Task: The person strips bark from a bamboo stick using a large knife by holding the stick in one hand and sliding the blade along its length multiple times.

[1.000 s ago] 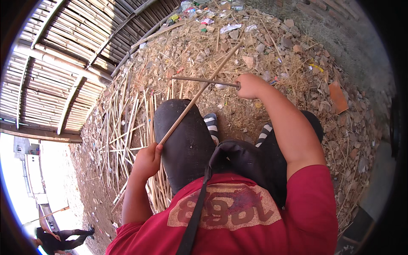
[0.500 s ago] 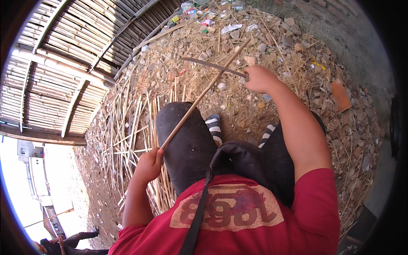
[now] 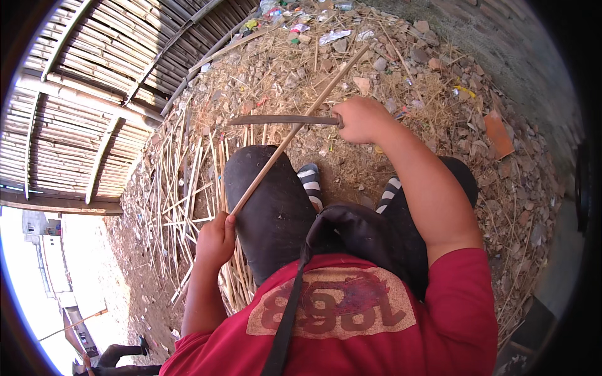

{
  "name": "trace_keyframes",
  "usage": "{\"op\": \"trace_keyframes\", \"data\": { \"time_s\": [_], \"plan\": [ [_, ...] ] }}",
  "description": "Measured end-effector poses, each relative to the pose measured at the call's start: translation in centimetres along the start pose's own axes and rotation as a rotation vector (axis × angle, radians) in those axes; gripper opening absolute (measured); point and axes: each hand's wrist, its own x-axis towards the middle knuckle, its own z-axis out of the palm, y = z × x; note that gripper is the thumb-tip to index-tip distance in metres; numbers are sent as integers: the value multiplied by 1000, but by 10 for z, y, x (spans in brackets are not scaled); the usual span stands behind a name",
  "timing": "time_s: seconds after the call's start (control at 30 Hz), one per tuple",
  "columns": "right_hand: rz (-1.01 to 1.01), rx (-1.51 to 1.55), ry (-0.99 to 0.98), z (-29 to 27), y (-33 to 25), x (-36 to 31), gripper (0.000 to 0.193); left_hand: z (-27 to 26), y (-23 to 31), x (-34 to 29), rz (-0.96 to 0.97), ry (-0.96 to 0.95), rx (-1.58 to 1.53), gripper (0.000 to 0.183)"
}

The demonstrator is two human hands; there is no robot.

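My left hand (image 3: pixel 216 241) is closed round the near end of a long, thin bamboo strip (image 3: pixel 263 172). The strip slants up and to the right, passing over my left knee toward the rubble. In my right hand (image 3: pixel 364 121), closed on its handle, is a long dark knife (image 3: pixel 276 120) with a slightly curved blade. The blade points left and lies across the strip, a little beyond my left knee. Its handle is mostly hidden in my fist.
Many split bamboo strips (image 3: pixel 197 182) lie loose on the ground to the left. A bamboo slat wall (image 3: pixel 94 81) rises at the upper left. Stones, straw and litter cover the ground ahead, with an orange brick piece (image 3: pixel 498 135) at right. Another person's leg (image 3: pixel 119 353) shows at lower left.
The knife has moved down along the strip, nearer my left knee, and its blade has turned to lie nearly level. My left hand keeps hold of the strip's end.
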Motion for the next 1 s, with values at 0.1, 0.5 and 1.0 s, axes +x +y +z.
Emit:
{"op": "trace_keyframes", "data": {
  "time_s": [0.1, 0.5, 1.0],
  "plan": [
    [5, -119, -44, -14, -9, -12, 27, 3, 6, -7, 137, 225, 32, 34],
    [-124, -166, -122, -8, -27, -21, 27, -4, 5, -7, 102, -107, -191, 46],
    [-25, 182, -65, 36, 28, 11, 36, 2, -10, 5, 45, -275, -405, 52]
  ]
}}
